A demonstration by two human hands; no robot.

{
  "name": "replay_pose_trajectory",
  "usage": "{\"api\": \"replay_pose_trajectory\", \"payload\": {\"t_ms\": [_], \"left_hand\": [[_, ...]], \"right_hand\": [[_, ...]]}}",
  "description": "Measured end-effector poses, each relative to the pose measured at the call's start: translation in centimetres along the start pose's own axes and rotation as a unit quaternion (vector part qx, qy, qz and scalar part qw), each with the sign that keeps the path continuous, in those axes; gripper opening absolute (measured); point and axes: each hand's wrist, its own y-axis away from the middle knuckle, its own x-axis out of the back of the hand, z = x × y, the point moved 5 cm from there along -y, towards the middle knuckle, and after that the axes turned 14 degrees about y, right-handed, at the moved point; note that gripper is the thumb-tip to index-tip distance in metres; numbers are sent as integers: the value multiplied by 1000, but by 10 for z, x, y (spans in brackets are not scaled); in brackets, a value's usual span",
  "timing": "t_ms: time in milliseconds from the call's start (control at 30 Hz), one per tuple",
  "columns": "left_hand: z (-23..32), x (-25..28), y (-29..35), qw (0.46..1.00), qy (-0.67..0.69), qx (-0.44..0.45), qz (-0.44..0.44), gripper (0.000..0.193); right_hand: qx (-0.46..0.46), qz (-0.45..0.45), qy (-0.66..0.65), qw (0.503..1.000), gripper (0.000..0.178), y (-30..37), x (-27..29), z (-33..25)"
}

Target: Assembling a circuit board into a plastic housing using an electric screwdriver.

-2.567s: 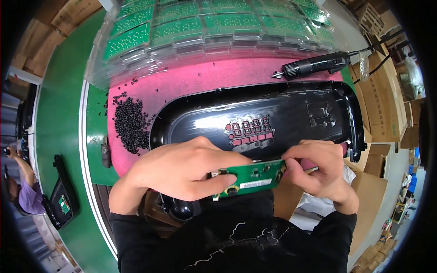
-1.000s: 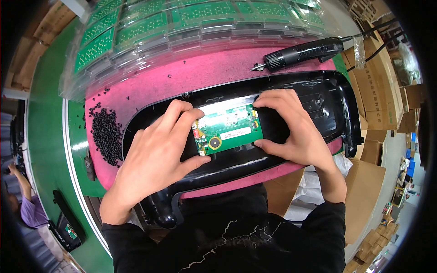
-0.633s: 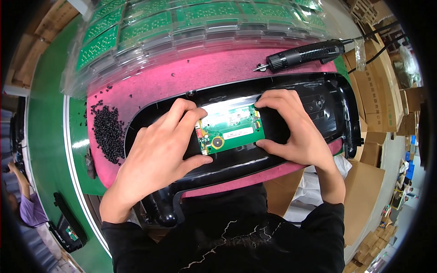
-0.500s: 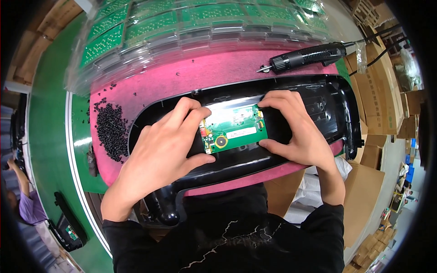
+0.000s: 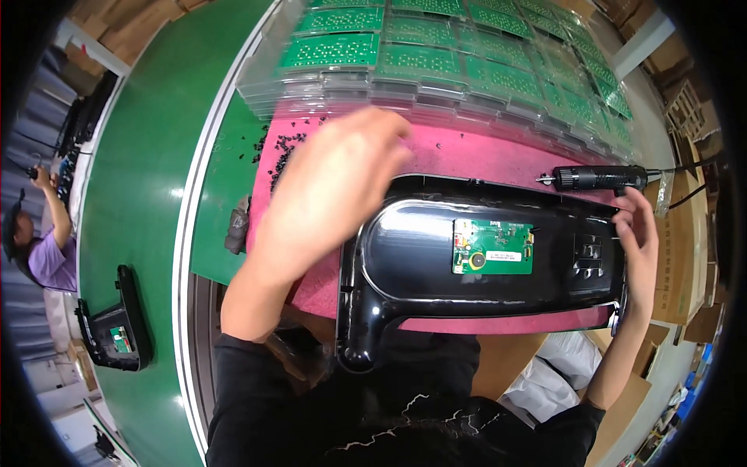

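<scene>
A green circuit board (image 5: 506, 257) with a white label and a round part lies in a long, glossy black plastic housing (image 5: 420, 268). Neither hand is on the board. My left hand (image 5: 334, 183) is up at the left, above the small black screws (image 5: 282, 156), and hides part of the pile; motion smears its fingers. At the housing's far right corner is my right hand (image 5: 640, 226), fingers bent but apart, close to the rim and just below the rear of a black electric screwdriver (image 5: 595, 178). Whether its fingertips touch the rim is unclear.
Clear plastic trays of green boards (image 5: 420, 58) are stacked at the back of the pink mat (image 5: 467, 152). On the green surface at left lies another black housing (image 5: 117, 327) with a board. Farther left is a person in purple (image 5: 50, 257). Cardboard boxes (image 5: 685, 265) stand at right.
Both hands have let go of the circuit board, which now rests in the housing. My left hand has gone toward the screws, my right toward the housing's right end. The view has shifted left.
</scene>
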Motion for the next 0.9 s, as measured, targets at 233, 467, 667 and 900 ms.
{"api": "replay_pose_trajectory", "payload": {"t_ms": [233,467,667,900], "left_hand": [[-58,-8,-5,980,-140,137,-31,16],[-72,-24,-11,970,-161,151,-99,19],[-50,-23,-31,993,-32,110,-17,23],[-16,-33,-31,987,133,32,-81,14]], "right_hand": [[-78,64,121,988,37,-56,56,77],[-84,158,-130,975,31,-81,47,75],[90,202,-329,918,59,-82,-19,-15],[89,3,-190,978,86,-108,-94,-70]]}}
